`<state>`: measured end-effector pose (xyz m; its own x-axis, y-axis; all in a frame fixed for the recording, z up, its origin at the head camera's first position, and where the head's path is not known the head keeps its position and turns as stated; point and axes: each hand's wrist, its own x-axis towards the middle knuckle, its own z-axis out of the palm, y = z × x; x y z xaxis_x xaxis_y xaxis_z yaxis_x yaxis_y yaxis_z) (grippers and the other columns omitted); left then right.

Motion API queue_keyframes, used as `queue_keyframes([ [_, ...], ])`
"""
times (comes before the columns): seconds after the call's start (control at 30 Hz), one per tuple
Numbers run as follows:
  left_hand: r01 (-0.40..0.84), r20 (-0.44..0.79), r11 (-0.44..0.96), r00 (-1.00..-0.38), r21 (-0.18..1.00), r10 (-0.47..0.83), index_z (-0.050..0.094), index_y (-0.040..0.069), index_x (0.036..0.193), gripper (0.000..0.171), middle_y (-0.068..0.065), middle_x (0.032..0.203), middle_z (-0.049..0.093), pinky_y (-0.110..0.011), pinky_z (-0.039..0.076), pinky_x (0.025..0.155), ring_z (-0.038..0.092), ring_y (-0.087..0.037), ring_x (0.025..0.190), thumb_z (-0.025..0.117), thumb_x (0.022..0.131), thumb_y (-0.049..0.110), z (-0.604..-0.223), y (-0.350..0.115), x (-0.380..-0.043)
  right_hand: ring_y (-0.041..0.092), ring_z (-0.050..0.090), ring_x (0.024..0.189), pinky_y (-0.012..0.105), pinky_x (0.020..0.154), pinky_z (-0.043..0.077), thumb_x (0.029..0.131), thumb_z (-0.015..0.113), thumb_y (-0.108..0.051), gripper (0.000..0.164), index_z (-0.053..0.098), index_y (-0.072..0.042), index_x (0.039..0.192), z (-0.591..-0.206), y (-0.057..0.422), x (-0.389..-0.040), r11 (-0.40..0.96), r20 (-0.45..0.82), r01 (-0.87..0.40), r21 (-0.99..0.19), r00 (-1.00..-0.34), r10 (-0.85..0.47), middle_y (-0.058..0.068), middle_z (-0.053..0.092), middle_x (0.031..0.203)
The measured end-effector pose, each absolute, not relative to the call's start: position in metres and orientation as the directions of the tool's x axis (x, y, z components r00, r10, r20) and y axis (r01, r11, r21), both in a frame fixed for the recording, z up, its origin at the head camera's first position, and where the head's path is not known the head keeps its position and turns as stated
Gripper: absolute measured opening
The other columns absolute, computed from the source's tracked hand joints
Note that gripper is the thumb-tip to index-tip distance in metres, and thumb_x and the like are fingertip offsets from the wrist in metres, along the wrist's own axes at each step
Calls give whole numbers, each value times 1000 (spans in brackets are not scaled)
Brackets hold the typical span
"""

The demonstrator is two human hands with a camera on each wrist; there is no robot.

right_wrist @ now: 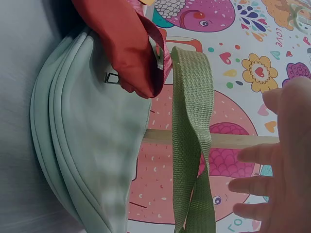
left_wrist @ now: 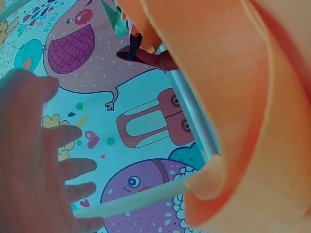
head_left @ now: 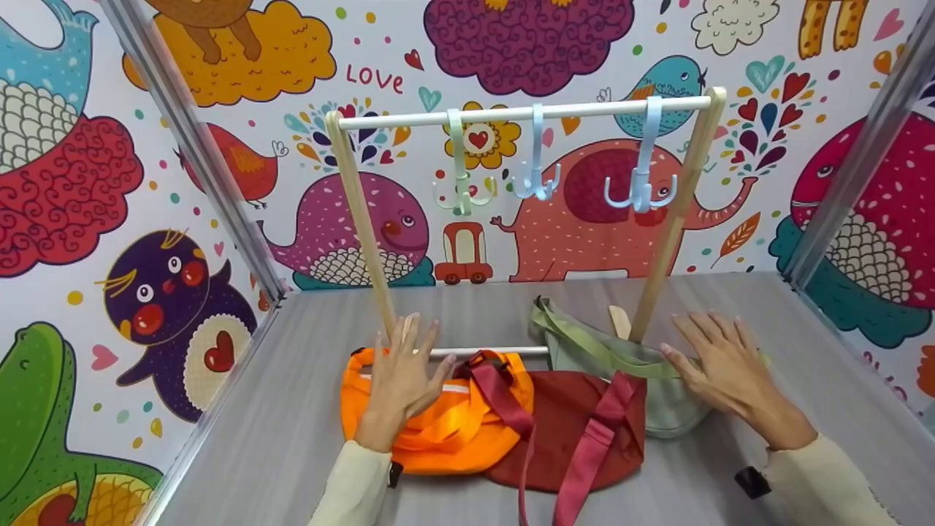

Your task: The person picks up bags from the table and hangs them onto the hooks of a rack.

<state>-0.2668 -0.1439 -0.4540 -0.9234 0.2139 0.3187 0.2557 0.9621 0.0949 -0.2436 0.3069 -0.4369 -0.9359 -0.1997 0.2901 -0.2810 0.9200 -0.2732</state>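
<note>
On a grey table, before a wall printed with cartoon animals, we see three bags lying side by side and overlapping. At the left is an orange bag; in the middle, a red bag, partly under the orange one, its straps trailing toward us; at the right and farther back, a green bag, partly hidden by the red one, with a lighter green strap along its top. Behind the bags stands a wooden rack with a white top bar. From the bar hang a green hook at the left, a small blue hook near the middle and a larger blue hook at the right. Our left hand hovers over the orange bag, fingers spread, grasping nothing. Our right hand is over the outer edge of the green bag, its fingers also extended and its grip released; the right wrist view shows it apart from the strap. We wear cream sleeves.
</note>
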Motion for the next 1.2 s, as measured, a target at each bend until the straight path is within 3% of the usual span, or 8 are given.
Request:
queue_keyframes([
  [0.27,271,284,958,-930,99,234,42,17,151,67,-15,158,33,-61,13,117,21,-34,150,42,98,59,-454,-138,-263,48,39,132,68,109,23,93,63,-48,66,55,1,137,-441,305,-247,897,249,-370,-241,-917,-311,27,53,137],
  [0.43,282,257,958,-931,52,260,44,15,150,68,-14,154,41,-60,16,117,28,-34,147,44,98,59,-457,-133,-261,47,46,127,68,104,32,91,66,-45,64,58,2,133,-444,302,-252,870,228,-420,-259,-902,-367,26,56,133],
  [0.7,344,231,936,-919,74,319,46,13,148,68,-15,150,45,-60,22,115,36,-36,141,48,97,58,-462,-120,-255,48,46,126,68,101,37,88,69,-47,69,58,4,133,-446,300,-258,863,200,-420,-280,-905,-376,27,54,134],
  [0.93,364,137,921,-928,141,346,39,16,152,73,-15,154,40,-59,24,115,34,-37,142,52,95,58,-470,-111,-250,51,41,129,70,100,36,86,71,-50,76,53,4,137,-448,301,-263,884,97,-357,-303,-934,-344,30,49,139],
  [1.2,324,17,917,-944,232,329,35,19,155,76,-18,156,35,-58,28,114,35,-37,142,56,93,58,-473,-103,-245,52,45,126,67,101,36,83,77,-41,77,52,10,135,-451,303,-271,888,57,-357,-291,-933,-356,32,51,136],
])
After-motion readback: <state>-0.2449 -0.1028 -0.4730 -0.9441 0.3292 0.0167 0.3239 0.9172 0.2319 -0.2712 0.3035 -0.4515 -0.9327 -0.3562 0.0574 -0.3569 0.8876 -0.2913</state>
